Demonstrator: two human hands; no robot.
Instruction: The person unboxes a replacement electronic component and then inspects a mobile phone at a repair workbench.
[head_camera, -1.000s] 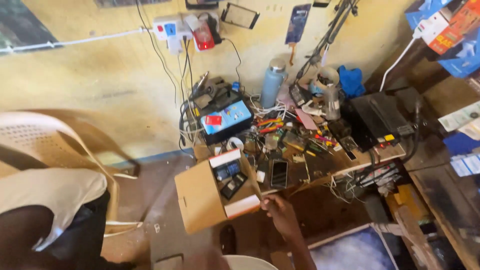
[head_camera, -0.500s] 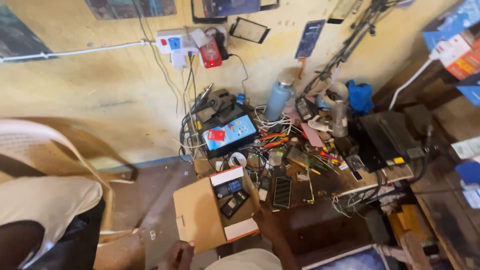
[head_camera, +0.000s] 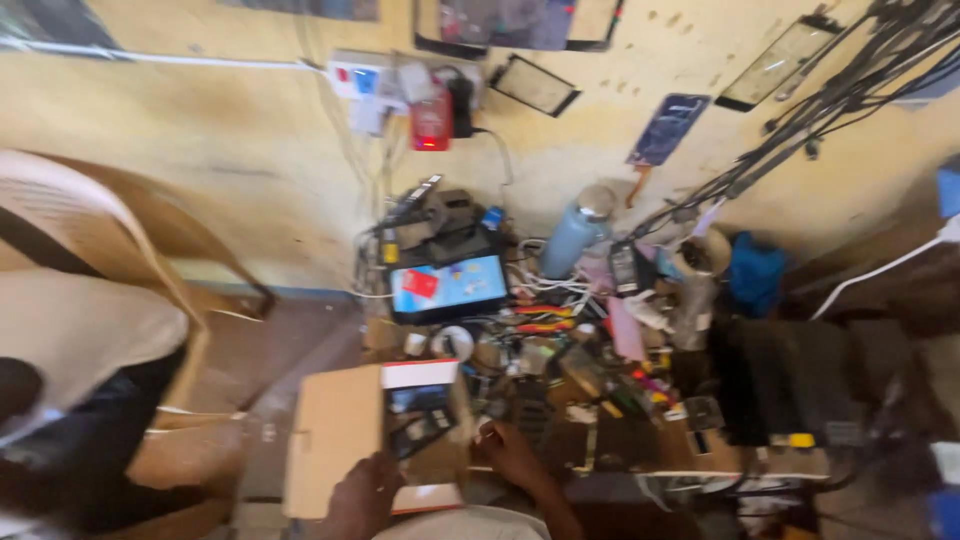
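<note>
An open cardboard box (head_camera: 335, 440) with a red-and-white flap lies at the front left of a cluttered workbench (head_camera: 640, 445), with small dark devices inside. My left hand (head_camera: 365, 492) grips the box's near edge from below. At the box's right edge my right hand (head_camera: 512, 452) has its fingers curled, with something small and pale at the fingertips. Motion blur hides whether that hand grips anything.
The bench carries a blue-screened tablet (head_camera: 450, 285), a grey-blue bottle (head_camera: 570, 235), several hand tools, cables and a black case (head_camera: 800, 375). A power strip (head_camera: 370, 80) and a red plug (head_camera: 432, 120) hang on the yellow wall. At left, a person sits in a plastic chair (head_camera: 70, 230).
My left hand has come up to the box's near edge. My right hand has moved up from below to the box's right edge. The view has shifted closer to the bench.
</note>
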